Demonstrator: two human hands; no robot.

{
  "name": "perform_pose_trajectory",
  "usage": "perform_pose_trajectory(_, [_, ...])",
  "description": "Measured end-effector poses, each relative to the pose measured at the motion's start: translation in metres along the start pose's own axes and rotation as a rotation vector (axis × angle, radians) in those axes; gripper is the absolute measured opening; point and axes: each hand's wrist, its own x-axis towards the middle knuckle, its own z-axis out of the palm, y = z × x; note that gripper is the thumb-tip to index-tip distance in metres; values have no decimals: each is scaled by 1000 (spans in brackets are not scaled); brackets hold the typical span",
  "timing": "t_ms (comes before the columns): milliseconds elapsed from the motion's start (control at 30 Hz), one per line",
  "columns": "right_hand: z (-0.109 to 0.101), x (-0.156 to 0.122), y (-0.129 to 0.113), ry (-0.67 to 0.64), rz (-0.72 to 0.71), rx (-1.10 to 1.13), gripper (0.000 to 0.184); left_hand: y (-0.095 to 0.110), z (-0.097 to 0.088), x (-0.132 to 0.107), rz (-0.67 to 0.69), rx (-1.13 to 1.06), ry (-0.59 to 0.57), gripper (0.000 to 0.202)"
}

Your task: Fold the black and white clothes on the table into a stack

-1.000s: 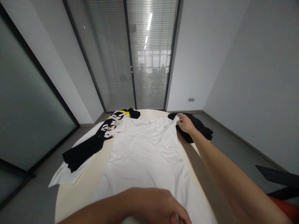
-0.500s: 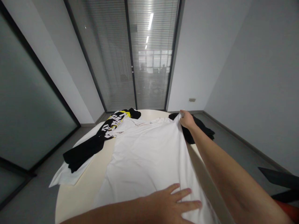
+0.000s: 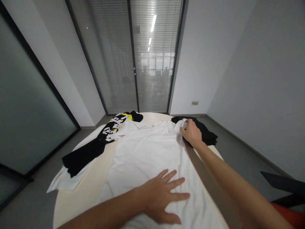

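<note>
A white shirt [image 3: 145,152] lies spread out along the middle of a pale table [image 3: 81,194]. My left hand [image 3: 162,197] rests flat on its near part, fingers spread, pressing the cloth down. My right hand [image 3: 190,132] reaches to the far right corner of the shirt, by the shoulder, and its fingers pinch the cloth there. A dark shadow runs under my right forearm along the shirt's right edge.
A black garment with white and yellow print [image 3: 100,140] lies at the left over another white cloth [image 3: 64,181]. A black garment [image 3: 205,132] sits at the far right edge. Glass doors with blinds [image 3: 133,63] stand behind. A red and black object [image 3: 286,197] shows at the lower right.
My left hand opened from a fist and slid forward and up the shirt, flat. My right hand lifted the far corner, then brought it down again slightly nearer.
</note>
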Motion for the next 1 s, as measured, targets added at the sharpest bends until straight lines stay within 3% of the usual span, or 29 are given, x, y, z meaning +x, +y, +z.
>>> perform_pose_trajectory(100, [-3,-4,-3,18,-34,-29,39,8,7,-2,12,-4,18,77])
perform_pose_trajectory(200, [-4,-11,-10,93,-164,-90,35,9,11,-1,68,-37,42,74])
perform_pose_trajectory(333, [-1,-25,-28,176,-328,-138,33,-21,2,-2,113,-28,136,62])
perform_pose_trajectory(400, [5,-28,-38,153,-359,-99,32,-47,-8,-6,40,17,196,49])
perform_pose_trajectory(500, [16,-25,-55,107,-301,28,31,-87,-19,-17,-188,89,321,39])
perform_pose_trajectory(633, [31,-15,-80,146,-151,297,30,-126,-15,-33,-382,120,461,37])
perform_pose_trajectory(800, [49,-30,-90,241,-171,522,27,-139,-7,-48,-417,137,552,34])
perform_pose_trajectory(1000, [55,-51,-65,204,-327,475,24,-151,-12,-62,-503,191,566,36])
